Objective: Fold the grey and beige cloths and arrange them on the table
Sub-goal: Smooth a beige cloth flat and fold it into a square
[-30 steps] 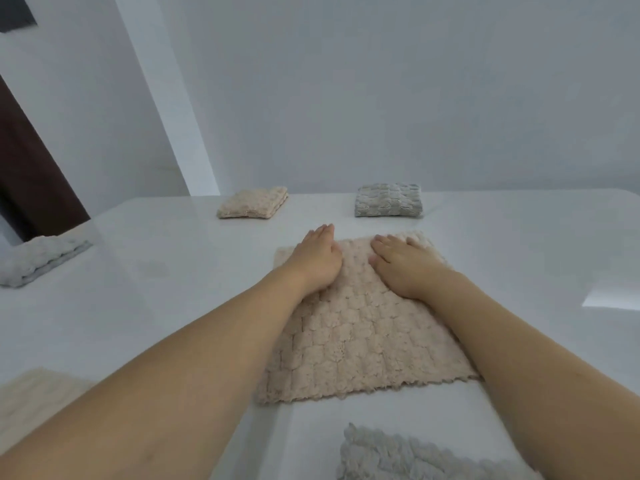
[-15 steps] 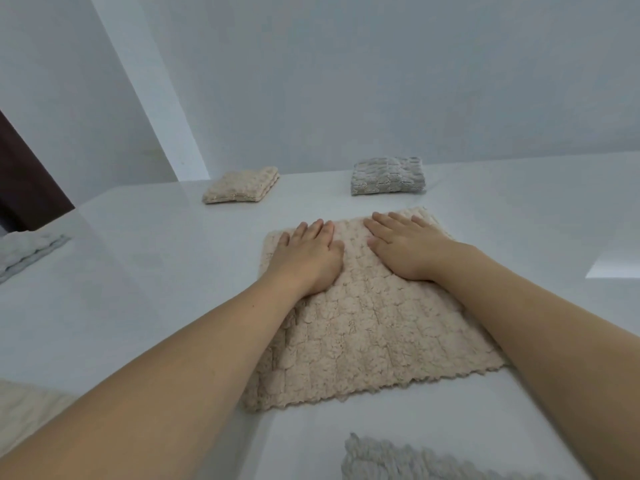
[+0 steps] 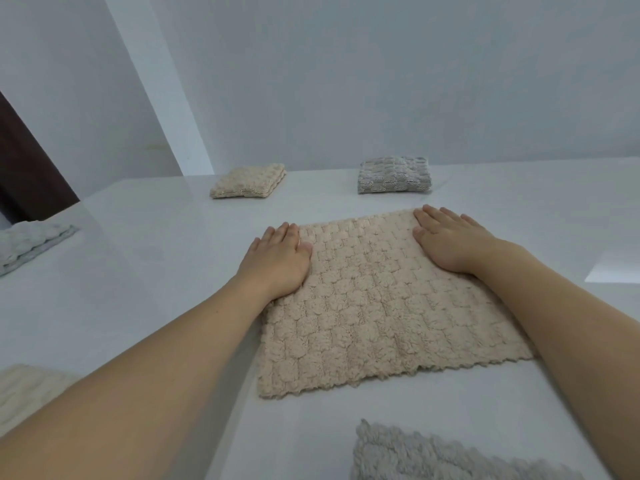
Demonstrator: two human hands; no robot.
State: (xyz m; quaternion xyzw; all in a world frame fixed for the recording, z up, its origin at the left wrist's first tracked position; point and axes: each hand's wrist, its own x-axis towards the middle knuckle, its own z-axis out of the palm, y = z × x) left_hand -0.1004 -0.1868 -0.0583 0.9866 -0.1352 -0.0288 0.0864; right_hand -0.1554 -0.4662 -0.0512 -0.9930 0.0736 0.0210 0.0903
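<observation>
A beige textured cloth [image 3: 377,306] lies flat on the white table [image 3: 138,271] in front of me. My left hand [image 3: 277,261] presses flat on its far left corner, fingers straight. My right hand [image 3: 450,240] presses flat on its far right corner. A folded beige cloth [image 3: 249,181] and a folded grey cloth [image 3: 394,174] sit at the table's far edge. An unfolded grey cloth [image 3: 433,455] lies at the near edge, partly out of view.
A pale grey folded cloth [image 3: 27,240] rests at the far left of the table. Another beige cloth [image 3: 24,393] shows at the near left, partly behind my left forearm. A white wall rises behind the table, and a dark door stands at the left.
Both hands have slid apart over the beige cloth, from its middle out to the far corners, flattening it. The view has shifted a little.
</observation>
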